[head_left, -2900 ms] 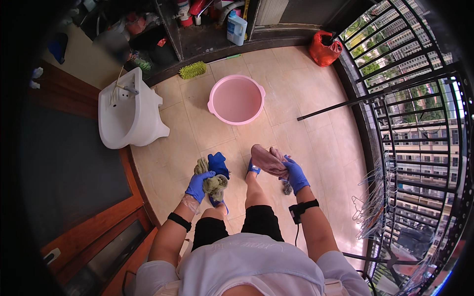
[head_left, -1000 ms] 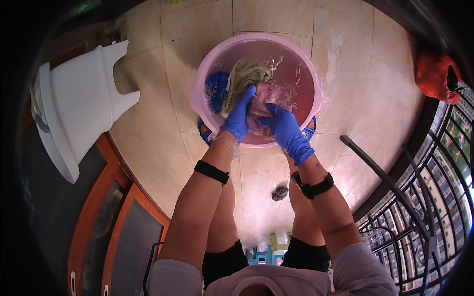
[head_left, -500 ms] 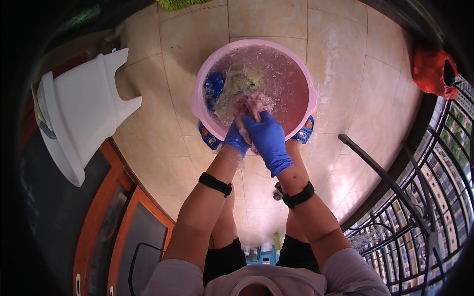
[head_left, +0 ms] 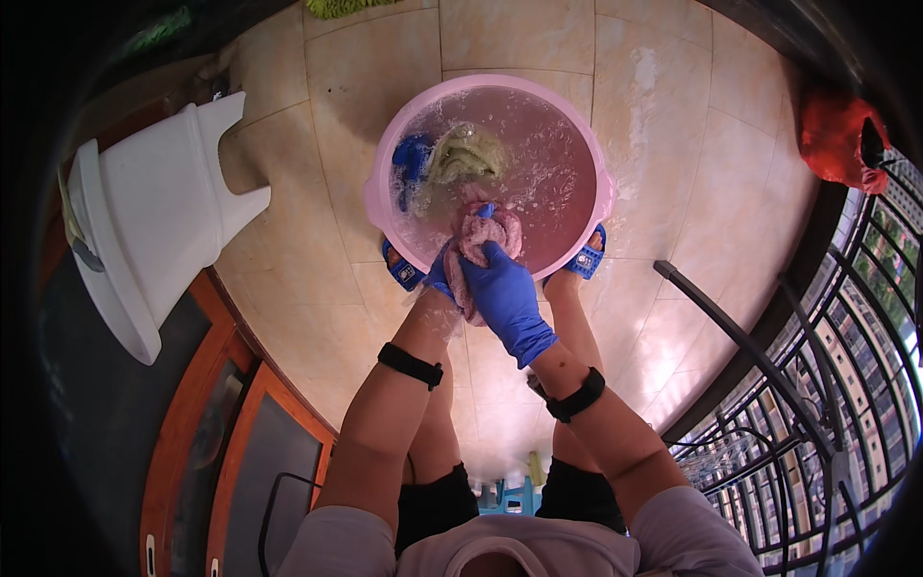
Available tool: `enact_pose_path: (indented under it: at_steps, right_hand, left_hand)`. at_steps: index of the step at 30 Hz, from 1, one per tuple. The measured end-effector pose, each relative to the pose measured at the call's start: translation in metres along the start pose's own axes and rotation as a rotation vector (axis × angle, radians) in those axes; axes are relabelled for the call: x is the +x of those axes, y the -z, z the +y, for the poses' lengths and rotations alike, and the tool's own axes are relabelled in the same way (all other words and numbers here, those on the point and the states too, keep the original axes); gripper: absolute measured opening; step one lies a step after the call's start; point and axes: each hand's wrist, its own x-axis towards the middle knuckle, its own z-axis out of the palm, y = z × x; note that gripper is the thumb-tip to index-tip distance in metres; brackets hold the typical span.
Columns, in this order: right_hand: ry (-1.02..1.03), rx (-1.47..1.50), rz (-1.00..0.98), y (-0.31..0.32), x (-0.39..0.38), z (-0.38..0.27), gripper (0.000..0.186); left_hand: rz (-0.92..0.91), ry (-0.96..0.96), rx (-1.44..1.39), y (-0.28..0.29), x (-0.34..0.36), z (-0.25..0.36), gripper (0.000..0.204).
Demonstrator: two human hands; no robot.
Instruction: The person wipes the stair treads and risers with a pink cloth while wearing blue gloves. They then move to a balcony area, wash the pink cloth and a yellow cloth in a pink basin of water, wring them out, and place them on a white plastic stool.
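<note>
In blue gloves, my right hand [head_left: 499, 295] grips a wet pink cloth [head_left: 486, 231] at the near rim of the pink basin [head_left: 601, 183]. My left hand [head_left: 440, 274] is closed on the same cloth, partly hidden beneath it and behind my right hand, with a blue fingertip showing at the cloth's top. Farther back in the foamy water lie an olive-green cloth [head_left: 465, 159] and a blue cloth [head_left: 411, 159] at the basin's left side.
A white basin pedestal [head_left: 159, 231] lies at left by wood-framed doors [head_left: 192, 404]. A red bag [head_left: 832, 139] sits at upper right. A dark metal bar [head_left: 731, 341] juts from the railed right side. My sandalled feet [head_left: 585, 258] flank the basin.
From holding cloths above the floor, I have bent over the basin; the green and blue cloths are now in the water. Most recently both hands drew the pink cloth toward me.
</note>
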Motion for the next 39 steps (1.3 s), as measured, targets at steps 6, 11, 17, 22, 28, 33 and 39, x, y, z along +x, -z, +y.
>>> enact_pose_path:
  at_steps: [6, 11, 17, 22, 28, 33, 39]
  right_hand:
    - [0.079, -0.240, 0.150, 0.027, 0.095, 0.039, 0.045]
    - [-0.227, 0.899, 0.134, 0.087, 0.076, 0.073, 0.035]
    - [-0.198, 0.672, 0.283, 0.079, 0.066, 0.095, 0.033]
    - [0.280, -0.249, 0.205, 0.038, 0.091, 0.096, 0.056]
    - [0.420, -0.882, 0.028, 0.007, 0.130, 0.081, 0.066]
    - [0.332, -0.902, -0.151, -0.004, 0.157, 0.094, 0.030]
    - [0.628, -0.360, -0.096, 0.054, 0.021, 0.051, 0.015]
  left_hand:
    - [0.255, 0.745, -2.322, 0.025, -0.007, 0.001, 0.050]
    - [0.634, 0.987, -2.781, 0.052, -0.030, -0.049, 0.053]
    - [0.406, 1.426, -2.059, 0.006, -0.023, -0.029, 0.072]
    - [0.416, 0.521, -1.124, -0.063, -0.005, -0.007, 0.083]
    - [-0.161, 0.383, -0.526, -0.062, 0.028, -0.004, 0.093]
    - [-0.442, 0.248, -0.664, -0.068, 0.042, -0.029, 0.074]
    - [0.142, 0.324, -0.860, -0.018, -0.014, -0.026, 0.038]
